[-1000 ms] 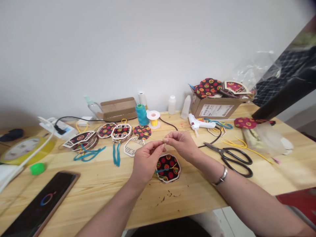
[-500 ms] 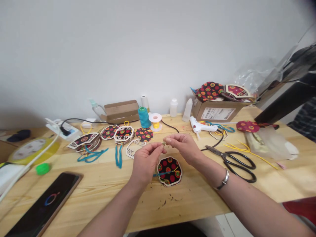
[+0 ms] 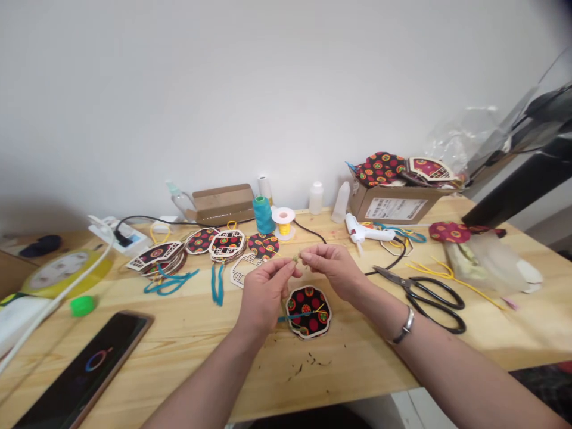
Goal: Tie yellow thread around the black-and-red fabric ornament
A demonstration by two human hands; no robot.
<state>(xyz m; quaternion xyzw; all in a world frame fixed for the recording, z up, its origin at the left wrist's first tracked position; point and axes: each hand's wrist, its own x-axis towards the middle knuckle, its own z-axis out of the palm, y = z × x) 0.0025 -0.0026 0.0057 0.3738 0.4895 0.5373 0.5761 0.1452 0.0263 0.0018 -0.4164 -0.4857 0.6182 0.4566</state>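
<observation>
My left hand (image 3: 269, 289) and my right hand (image 3: 333, 268) meet fingertip to fingertip above the table. Between their pinched fingers is a small greenish-gold piece (image 3: 295, 258), perhaps cord or ribbon, too small to make out. Both hands are closed on it. Just below lies a scalloped ornament (image 3: 308, 311), dark fabric with red and orange round motifs in a pale wooden frame. A teal cord (image 3: 295, 316) and a short yellow end lie across its face. My left fingers partly hide its left side.
Black-handled scissors (image 3: 420, 292) and a white glue gun (image 3: 369, 230) lie to the right. Behind are a teal thread cone (image 3: 263, 215), a yellow spool (image 3: 284, 222) and framed ornaments (image 3: 227, 244). A carton (image 3: 393, 202) stands back right; a phone (image 3: 84, 372) lies front left.
The view has shifted slightly, so the table things sit a little lower and further right. Both hands keep the same pinch over the ornament.
</observation>
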